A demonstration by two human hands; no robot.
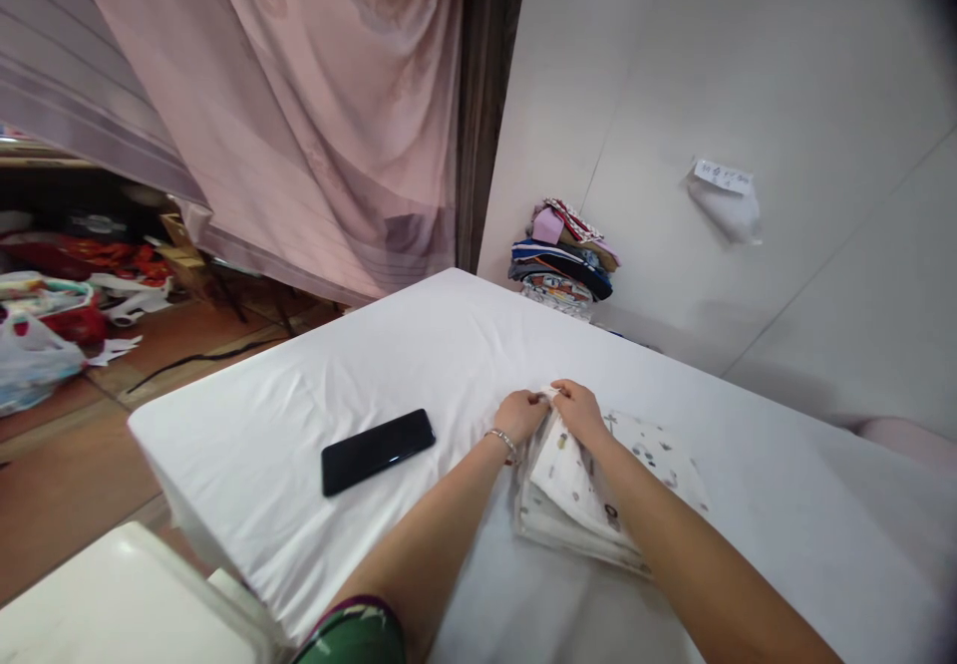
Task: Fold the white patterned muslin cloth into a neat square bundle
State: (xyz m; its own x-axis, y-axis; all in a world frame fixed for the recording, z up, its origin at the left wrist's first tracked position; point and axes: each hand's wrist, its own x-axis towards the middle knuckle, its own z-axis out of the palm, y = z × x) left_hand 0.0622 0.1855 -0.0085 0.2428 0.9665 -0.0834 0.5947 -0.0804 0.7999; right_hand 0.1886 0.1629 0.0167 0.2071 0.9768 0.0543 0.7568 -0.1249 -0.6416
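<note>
A folded white cloth point(575, 485) with small grey and dark prints lies in layers on the white-covered table point(478, 345). At its far left corner my left hand point(521, 415), with a bracelet at the wrist, pinches the edge of the fabric. Right beside it, my right hand point(581, 411) is closed on the same corner, which is raised a little. The right forearm hides part of the cloth. To the left of the left arm a black phone point(378, 451) lies flat on the table.
A stack of folded clothes point(564, 260) stands behind the table's far edge by the wall. A pink curtain point(336, 116) hangs at the back left. White plastic furniture point(120, 604) sits at the lower left. Bags point(37, 360) and a dark cable point(201, 357) lie on the floor.
</note>
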